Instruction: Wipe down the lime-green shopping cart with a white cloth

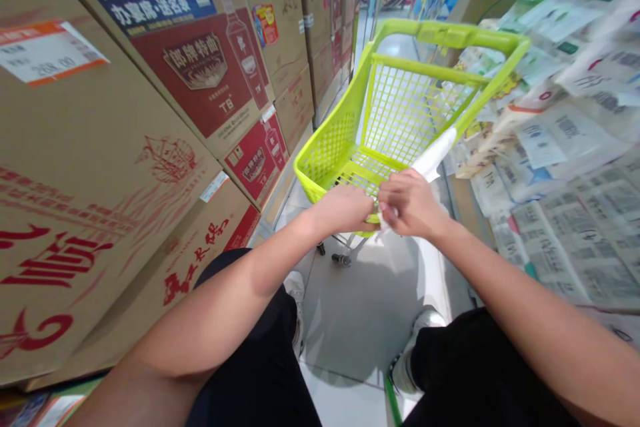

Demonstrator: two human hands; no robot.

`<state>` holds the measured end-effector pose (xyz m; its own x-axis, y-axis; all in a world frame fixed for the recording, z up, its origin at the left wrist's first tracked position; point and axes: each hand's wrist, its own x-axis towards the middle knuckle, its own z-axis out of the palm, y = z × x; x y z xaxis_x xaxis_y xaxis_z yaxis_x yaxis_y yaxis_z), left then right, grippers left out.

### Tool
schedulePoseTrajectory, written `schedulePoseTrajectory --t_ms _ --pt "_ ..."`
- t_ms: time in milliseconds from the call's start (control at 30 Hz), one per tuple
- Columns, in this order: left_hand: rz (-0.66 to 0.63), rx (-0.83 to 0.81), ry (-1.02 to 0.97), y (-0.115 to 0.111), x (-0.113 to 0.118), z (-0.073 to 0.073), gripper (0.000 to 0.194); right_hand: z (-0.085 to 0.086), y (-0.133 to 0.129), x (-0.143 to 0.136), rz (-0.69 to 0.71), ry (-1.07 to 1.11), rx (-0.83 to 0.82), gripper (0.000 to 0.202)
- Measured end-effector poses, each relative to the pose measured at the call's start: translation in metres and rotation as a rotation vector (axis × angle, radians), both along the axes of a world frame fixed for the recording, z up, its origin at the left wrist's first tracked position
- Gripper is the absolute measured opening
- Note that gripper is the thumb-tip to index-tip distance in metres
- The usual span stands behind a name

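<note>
A lime-green shopping cart (340, 120) with lattice sides stands in the aisle in front of me. My left hand (347, 207) is closed at the cart's near rim; what its curled fingers hold is hidden. Close beside it, my right hand (407, 203) is closed as well, with a small crumpled white bit showing below its fingers. White thin material (435, 157) lies along the cart's right edge behind the right hand. Whether it is cloth, paper or plastic I cannot tell, nor whether it joins the bit in my fingers.
Stacked cardboard cartons (200, 67) with price tags wall the left side. Packs in clear wrapping (560, 140) fill the right-hand shelves. My shoes (407, 360) stand on the tiled floor (345, 320) behind the cart's wheels (341, 259).
</note>
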<state>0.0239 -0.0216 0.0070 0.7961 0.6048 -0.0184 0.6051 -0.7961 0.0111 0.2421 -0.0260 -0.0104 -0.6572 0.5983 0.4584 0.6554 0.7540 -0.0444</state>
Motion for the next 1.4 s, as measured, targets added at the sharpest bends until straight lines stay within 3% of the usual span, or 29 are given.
schedulePoseTrajectory --t_ms 100,267,500,733,900,1033,1200,1400 --pt "0.002 -0.035 0.013 0.004 -0.006 0.003 0.038 0.005 -0.008 -0.008 0.051 -0.054 -0.058 0.03" --pt "-0.039 -0.039 0.012 0.009 -0.007 0.002 0.047 0.012 -0.001 0.009 -0.09 -0.015 -0.031 0.033" --pt "-0.01 -0.046 -0.013 0.011 -0.008 0.002 0.03 0.003 -0.018 -0.021 -0.023 -0.055 -0.054 0.035" --pt "-0.046 0.017 -0.026 0.013 0.001 -0.004 0.04 0.008 0.003 0.008 -0.077 -0.022 -0.079 0.029" --pt "-0.065 0.009 -0.046 0.013 0.007 -0.007 0.044 0.008 0.024 0.028 -0.211 0.033 -0.044 0.021" --pt "-0.048 0.066 -0.088 0.01 0.009 -0.011 0.047 0.003 0.013 0.008 -0.21 0.033 -0.016 0.018" --pt "-0.005 0.148 -0.123 0.007 0.004 -0.014 0.035 -0.001 -0.017 -0.025 -0.171 0.051 -0.075 0.023" --pt "-0.076 0.118 -0.08 0.007 -0.015 -0.007 0.04 0.01 0.01 0.024 -0.126 0.011 -0.02 0.035"
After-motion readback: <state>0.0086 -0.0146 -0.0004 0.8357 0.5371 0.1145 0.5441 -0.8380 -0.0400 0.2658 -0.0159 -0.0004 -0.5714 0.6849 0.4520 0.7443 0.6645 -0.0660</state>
